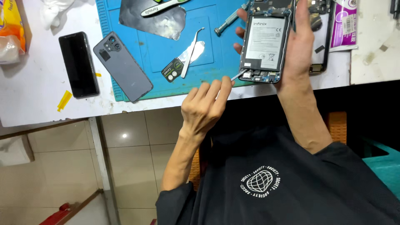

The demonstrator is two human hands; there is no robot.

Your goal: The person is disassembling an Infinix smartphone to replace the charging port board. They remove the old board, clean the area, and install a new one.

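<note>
My right hand (298,50) holds an opened phone (264,41) upright over the mat, its back off, with the white-labelled battery and circuit boards showing. My left hand (206,106) pinches a thin metal tool (238,75) whose tip touches the lower left corner of the phone, near the bottom board. Both hands are over the near edge of the blue work mat (150,46).
A grey back cover (123,66) and a black phone (78,64) lie to the left. Bent tweezers (192,52), a small dark card (171,70), a screwdriver (227,23) and a shiny sheet (154,21) rest on the mat. Another phone frame (321,41) and a purple packet (343,25) sit right.
</note>
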